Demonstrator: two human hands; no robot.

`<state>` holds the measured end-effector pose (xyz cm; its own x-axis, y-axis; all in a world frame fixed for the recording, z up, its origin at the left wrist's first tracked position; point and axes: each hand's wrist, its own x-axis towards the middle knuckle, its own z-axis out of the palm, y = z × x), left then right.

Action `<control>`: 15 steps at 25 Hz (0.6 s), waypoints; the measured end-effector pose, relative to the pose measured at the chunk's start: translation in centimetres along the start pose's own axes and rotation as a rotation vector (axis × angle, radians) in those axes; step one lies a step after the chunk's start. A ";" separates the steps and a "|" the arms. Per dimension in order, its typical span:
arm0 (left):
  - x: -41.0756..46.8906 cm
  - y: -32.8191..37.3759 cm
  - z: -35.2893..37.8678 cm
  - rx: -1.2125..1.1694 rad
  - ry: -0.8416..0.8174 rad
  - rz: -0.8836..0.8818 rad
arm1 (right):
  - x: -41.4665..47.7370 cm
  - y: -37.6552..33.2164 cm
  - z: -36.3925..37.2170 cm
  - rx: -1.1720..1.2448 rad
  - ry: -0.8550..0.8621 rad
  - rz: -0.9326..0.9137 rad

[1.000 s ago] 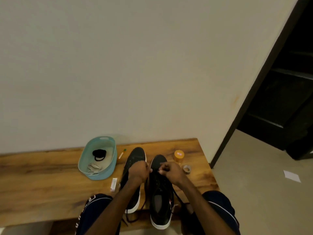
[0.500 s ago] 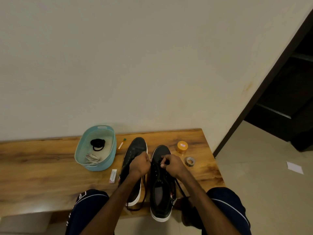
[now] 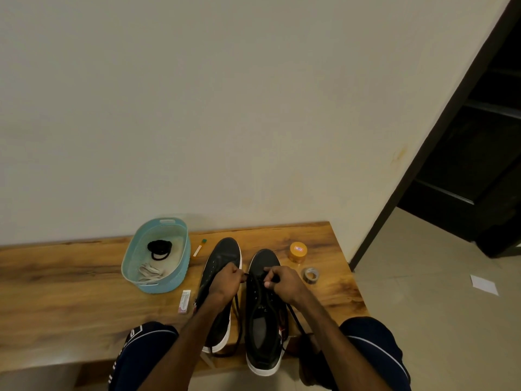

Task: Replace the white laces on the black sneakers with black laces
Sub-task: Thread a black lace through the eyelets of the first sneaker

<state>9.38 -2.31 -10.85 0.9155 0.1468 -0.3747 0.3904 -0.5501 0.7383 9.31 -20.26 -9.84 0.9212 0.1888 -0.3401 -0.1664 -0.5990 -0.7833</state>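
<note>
black lace (image 3: pixel 255 276) is pinched in your left hand (image 3: pixel 227 283) and right hand (image 3: pixel 283 282), over the right-side sneaker (image 3: pixel 263 328).

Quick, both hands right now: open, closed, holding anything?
Left hand: closed, pinching the black lace.
Right hand: closed, pinching the black lace too, over the sneaker.

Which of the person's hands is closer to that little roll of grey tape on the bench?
The right hand: it is over the near sneaker, close beside the tape roll without touching it. The left hand is farther off, over the other sneaker.
</note>
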 end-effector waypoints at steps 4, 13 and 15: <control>-1.3 0.1 -0.5 0.192 0.161 0.146 | -0.4 -0.3 0.1 0.144 0.113 0.008; -7.2 8.8 -11.2 -0.544 0.153 0.341 | -4.6 -12.6 -5.6 0.591 0.245 -0.248; -9.5 12.6 -13.8 -0.695 0.167 0.513 | -6.4 -17.0 -8.0 0.678 0.243 -0.334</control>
<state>6.98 0.74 9.76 0.9754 0.1672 0.1436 -0.1515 0.0353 0.9878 9.05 -17.47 9.85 0.9981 0.0526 0.0308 0.0266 0.0789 -0.9965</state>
